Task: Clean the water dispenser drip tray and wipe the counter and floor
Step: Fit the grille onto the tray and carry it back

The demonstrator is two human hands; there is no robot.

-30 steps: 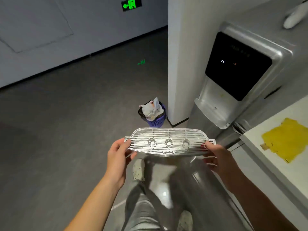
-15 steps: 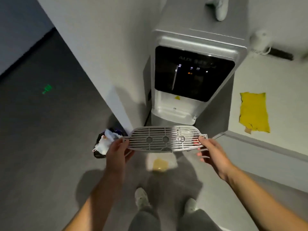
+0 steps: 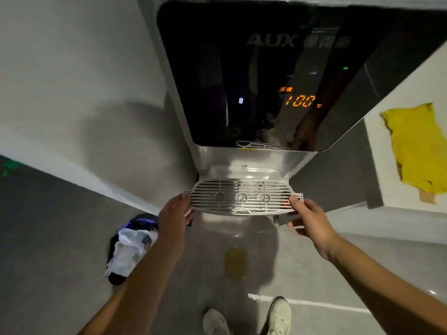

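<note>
I hold the silver slotted drip tray grille [image 3: 242, 198] level, just in front of the water dispenser's [image 3: 266, 76] recess. My left hand [image 3: 173, 215] pinches its left end. My right hand [image 3: 308, 220] pinches its right end, thumb on top. The dispenser has a black glossy panel showing an orange "100" reading. Its silver base ledge [image 3: 244, 171] lies right behind the grille. A yellow cloth [image 3: 418, 146] lies on the white counter [image 3: 377, 184] at the right.
A small bin with a white bag [image 3: 131, 247] stands on the grey floor at the lower left, beside a white wall [image 3: 84, 93]. A yellowish patch [image 3: 234, 262] marks the floor in front of the dispenser. My shoes [image 3: 278, 315] are at the bottom.
The view has turned from the hallway to the dispenser and come much closer. Both hands have carried the grille up to the dispenser's recess, keeping the same grip.
</note>
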